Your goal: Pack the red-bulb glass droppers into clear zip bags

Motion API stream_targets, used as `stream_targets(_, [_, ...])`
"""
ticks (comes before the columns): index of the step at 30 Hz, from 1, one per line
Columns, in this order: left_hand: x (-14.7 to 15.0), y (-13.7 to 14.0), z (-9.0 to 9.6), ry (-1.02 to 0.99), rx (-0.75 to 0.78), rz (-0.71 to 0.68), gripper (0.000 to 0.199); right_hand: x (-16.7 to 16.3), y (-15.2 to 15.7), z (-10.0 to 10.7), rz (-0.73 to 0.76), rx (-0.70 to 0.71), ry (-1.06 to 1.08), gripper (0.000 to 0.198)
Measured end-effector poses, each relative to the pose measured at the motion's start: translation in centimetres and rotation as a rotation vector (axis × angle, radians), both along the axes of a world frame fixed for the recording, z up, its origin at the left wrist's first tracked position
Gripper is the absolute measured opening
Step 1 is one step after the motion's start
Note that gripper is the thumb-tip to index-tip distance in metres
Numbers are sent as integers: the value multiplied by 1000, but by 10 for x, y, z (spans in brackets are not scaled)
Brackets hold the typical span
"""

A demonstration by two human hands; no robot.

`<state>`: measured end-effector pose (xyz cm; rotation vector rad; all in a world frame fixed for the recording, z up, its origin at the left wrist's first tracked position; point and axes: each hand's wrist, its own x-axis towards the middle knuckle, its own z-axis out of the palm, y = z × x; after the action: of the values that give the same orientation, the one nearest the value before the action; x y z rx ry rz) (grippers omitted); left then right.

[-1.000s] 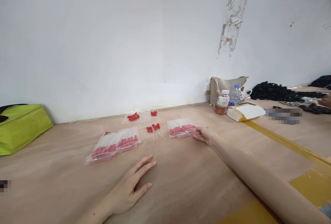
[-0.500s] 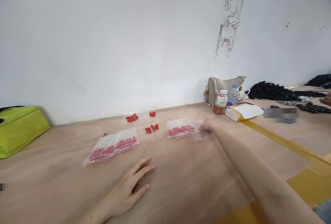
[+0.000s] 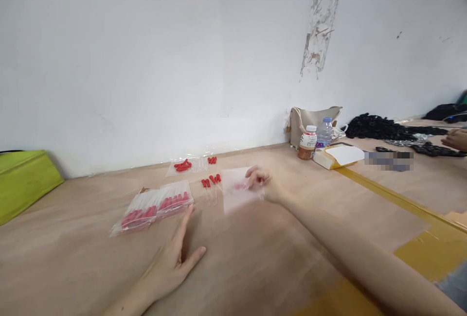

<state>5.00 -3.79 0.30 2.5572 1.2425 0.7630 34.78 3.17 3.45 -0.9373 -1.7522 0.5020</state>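
My right hand (image 3: 260,182) is closed on a clear plastic bag (image 3: 233,201), which is smeared by motion. Red shapes show blurred through or under it, and I cannot tell which. Just left of the bag lie several loose droppers (image 3: 210,187) with red bulbs and thin clear tubes. My left hand (image 3: 170,257) is open above the table, thumb and fingers apart, holding nothing. Its fingertips are close to the left stack of bagged droppers (image 3: 175,198); whether they touch is unclear. Behind, by the wall, more red bulbs (image 3: 183,165) and clear tubes lie on a plastic bag.
At the left stands a lime-green bag (image 3: 29,182). On the right are a beige bag (image 3: 297,129), a brown drink bottle (image 3: 307,143), a water bottle (image 3: 324,133) and a tissue box (image 3: 333,158). Beyond lie black chain-like piles (image 3: 375,127) and another person's hand (image 3: 455,139).
My right hand has drawn the clear bag leftward, across where the right-hand bagged droppers lay. My left hand has shifted slightly left, its fingers now pointing more toward the left stack.
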Motion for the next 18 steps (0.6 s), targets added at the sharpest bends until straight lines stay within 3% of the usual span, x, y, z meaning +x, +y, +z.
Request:
stream_targets(2, [0, 0, 3, -25, 62, -10, 70, -21, -12, -19, 216, -98, -7, 17])
stream_targets(5, [2, -3, 11, 68, 145, -219, 55, -37, -24, -37, 506, -248, -89, 8])
stream_targets(7, [4, -4, 17, 193, 109, -389, 48, -39, -25, -38, 646, -288, -188, 15])
stream_targets(9, [7, -5, 21, 317, 4, -485, 46, -37, -19, -29, 682, -275, -292, 30])
stream_targets(12, [11, -6, 23, 391, -71, -465, 42, -36, 1, -12, 475, -248, -389, 41])
stream_targets(15, [17, -11, 23, 370, 0, -388, 34, -46, 25, -3, 64, -248, -431, 37])
stream_targets(18, [22, -17, 23, 321, 65, -326, 29, -67, 45, -4, -135, -260, -453, 30])
